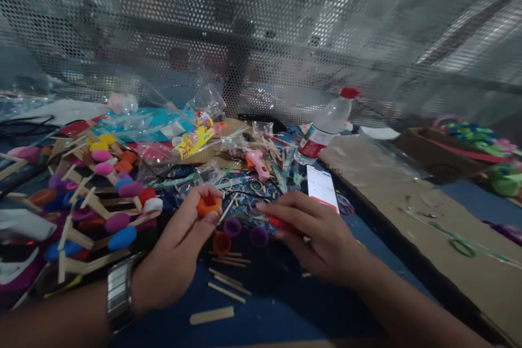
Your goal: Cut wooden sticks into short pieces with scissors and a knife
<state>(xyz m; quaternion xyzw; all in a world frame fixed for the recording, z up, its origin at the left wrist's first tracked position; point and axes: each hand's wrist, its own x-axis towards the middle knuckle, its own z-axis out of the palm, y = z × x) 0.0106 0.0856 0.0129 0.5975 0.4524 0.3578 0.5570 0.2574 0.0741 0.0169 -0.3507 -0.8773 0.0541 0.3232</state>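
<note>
An orange bottle cap (207, 205) is gripped between the thumb and fingers of my left hand (179, 239), its hollow side partly showing. My right hand (318, 234) is closed, thumb and fingers around a red object (279, 221) that they mostly cover; its kind is unclear. Between my hands, two purple caps (259, 236) and an orange-red cap (222, 243) stand on the blue table (281, 310). Several thin wooden sticks (230, 280) lie in front of them, with a wider craft stick (212, 315) nearest me.
Wooden-stick pieces with coloured caps (122, 238) crowd the left. Behind my hands are a pink glue gun (256, 164), a phone (321, 187), a red-capped water bottle (326, 125) and plastic wrappers. Cardboard (408, 217) covers the right side; a perforated metal panel (244, 38) stands behind.
</note>
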